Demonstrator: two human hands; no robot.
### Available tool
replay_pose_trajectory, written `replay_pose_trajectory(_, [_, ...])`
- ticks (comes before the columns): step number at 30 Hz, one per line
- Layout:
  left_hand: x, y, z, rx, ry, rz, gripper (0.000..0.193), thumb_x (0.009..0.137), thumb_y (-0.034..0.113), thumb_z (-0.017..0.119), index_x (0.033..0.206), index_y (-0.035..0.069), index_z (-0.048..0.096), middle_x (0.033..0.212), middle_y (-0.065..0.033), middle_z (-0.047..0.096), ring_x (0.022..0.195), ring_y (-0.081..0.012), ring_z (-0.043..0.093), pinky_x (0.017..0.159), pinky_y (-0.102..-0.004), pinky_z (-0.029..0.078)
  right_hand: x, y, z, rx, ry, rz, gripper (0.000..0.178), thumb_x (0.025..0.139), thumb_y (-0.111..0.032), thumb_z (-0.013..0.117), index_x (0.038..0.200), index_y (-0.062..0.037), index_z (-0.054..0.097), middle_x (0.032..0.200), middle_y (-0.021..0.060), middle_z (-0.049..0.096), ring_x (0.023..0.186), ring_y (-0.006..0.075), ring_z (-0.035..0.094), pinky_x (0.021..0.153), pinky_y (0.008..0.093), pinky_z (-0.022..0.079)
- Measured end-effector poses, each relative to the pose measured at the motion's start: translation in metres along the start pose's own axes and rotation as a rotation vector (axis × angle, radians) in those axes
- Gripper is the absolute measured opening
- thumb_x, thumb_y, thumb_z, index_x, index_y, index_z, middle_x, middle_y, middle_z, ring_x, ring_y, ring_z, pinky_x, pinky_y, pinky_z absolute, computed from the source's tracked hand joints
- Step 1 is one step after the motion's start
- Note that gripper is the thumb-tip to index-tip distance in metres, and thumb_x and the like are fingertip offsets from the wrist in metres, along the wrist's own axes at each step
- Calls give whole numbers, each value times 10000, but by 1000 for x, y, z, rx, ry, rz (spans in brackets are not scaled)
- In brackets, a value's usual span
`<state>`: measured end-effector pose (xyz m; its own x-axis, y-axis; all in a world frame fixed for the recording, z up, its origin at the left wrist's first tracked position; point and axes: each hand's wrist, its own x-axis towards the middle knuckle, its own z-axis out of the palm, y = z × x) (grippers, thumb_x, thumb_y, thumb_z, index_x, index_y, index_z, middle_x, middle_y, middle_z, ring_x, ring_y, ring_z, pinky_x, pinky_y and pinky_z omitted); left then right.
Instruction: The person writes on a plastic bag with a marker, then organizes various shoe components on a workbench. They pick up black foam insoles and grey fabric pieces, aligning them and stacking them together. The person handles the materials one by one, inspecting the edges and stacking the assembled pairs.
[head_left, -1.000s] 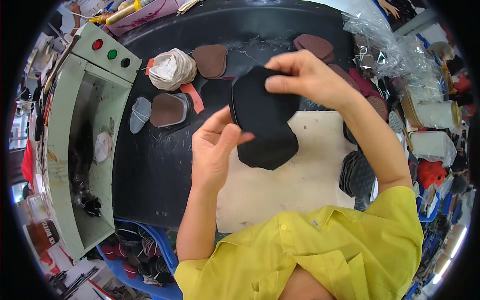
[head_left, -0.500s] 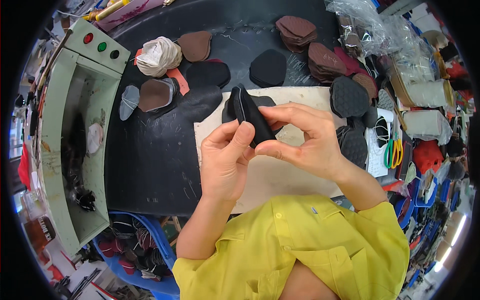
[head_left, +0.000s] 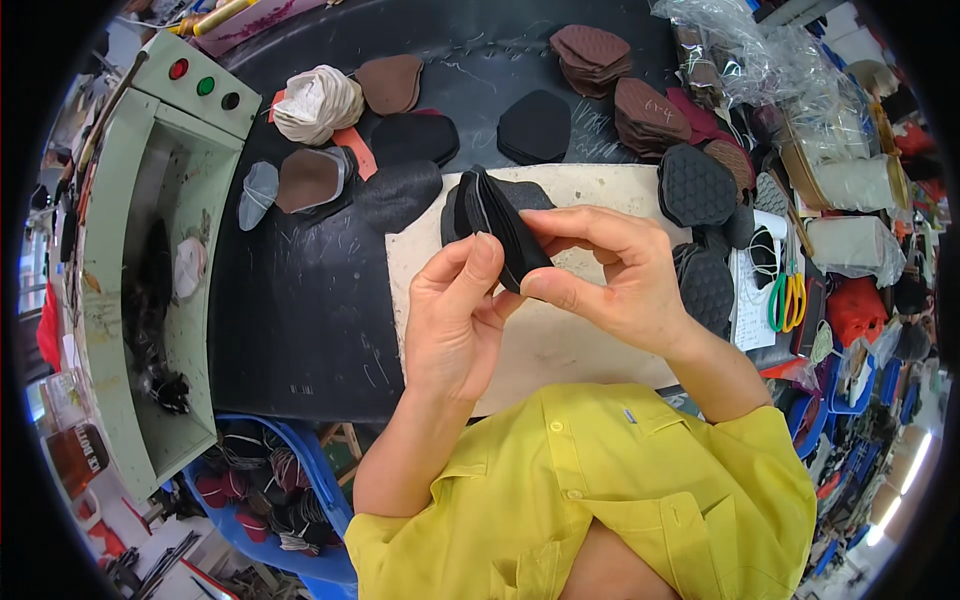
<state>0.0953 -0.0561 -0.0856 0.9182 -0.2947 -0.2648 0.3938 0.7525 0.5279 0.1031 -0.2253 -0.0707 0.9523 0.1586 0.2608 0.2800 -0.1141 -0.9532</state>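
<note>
Head view. The person's two hands hold a bundle of thin black pieces (head_left: pixel 508 245) above a beige sheet (head_left: pixel 570 350) on the black surface (head_left: pixel 300 340). The left hand (head_left: pixel 452 315) pinches the bundle's left side between thumb and fingers; the right hand (head_left: pixel 618 275) meets its right side, thumb and forefinger set apart in a curved grip. The bundle stands tilted on edge, its layers parted at the upper end. The step in hand appears to be fanning or separating these layers; the next move probably calls for a firm left pinch while the right fingertips work at one layer's edge.

Just beyond the bundle, a dark grey piece (head_left: pixel 528 195) lies on the sheet. Farther ahead stands a black stack (head_left: pixel 535 128). To the right of the right hand, quilted black pieces (head_left: pixel 698 187) overlap the sheet's edge, so room on that side looks tight. The widest bare stretch lies left of the left hand, reaching to a pale green cabinet (head_left: pixel 108 300). The surface's near edge runs by the left forearm, with a blue basket (head_left: pixel 340 505) below it.
</note>
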Motion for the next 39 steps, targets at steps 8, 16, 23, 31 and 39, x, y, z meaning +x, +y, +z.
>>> replay_pose_trajectory(8, [0, -3, -2, -26, 15, -22, 173, 932, 193, 662, 1013, 40, 678, 997, -68, 701, 920, -149, 669, 829, -328, 571, -3, 1, -1, 34, -7, 64, 382, 771, -77, 801, 1116, 32, 677, 997, 135, 714, 863, 167, 697, 769, 277, 549])
replay_pose_trajectory(16, [0, 0, 6, -28, 65, -65, 183, 993, 197, 560, 1032, 39, 644, 946, -42, 697, 846, -86, 672, 794, -251, 578, -6, 4, -1, 68, -2, 113, 347, 809, -74, 762, 1128, 31, 673, 993, 130, 715, 870, 161, 695, 779, 276, 546])
replay_pose_trajectory(23, [-2, -5, 0, 6, 21, -15, 177, 941, 160, 644, 1038, 18, 685, 1007, -79, 703, 923, -142, 674, 823, -312, 575, -8, 6, -1, 123, -8, 139, 343, 822, -73, 746, 1140, 29, 671, 995, 124, 715, 874, 154, 690, 783, 272, 542])
replay_pose_trajectory(31, [-1, -14, 3, 161, 103, 156, 125, 960, 92, 598, 1033, 10, 658, 964, -49, 699, 813, -103, 667, 717, -237, 567, -9, 4, 6, 60, 8, 60, 331, 832, -68, 733, 1138, 30, 652, 990, 97, 703, 867, 122, 660, 789, 270, 528])
replay_pose_trajectory(39, [0, -4, -18, 156, 80, 247, 203, 980, 203, 527, 1099, 63, 614, 1086, -34, 661, 995, -140, 626, 890, -325, 479, -2, 14, 1, 516, 151, 388, 213, 971, -135, 597, 1126, 3, 641, 992, 9, 674, 892, 53, 592, 791, 243, 501])
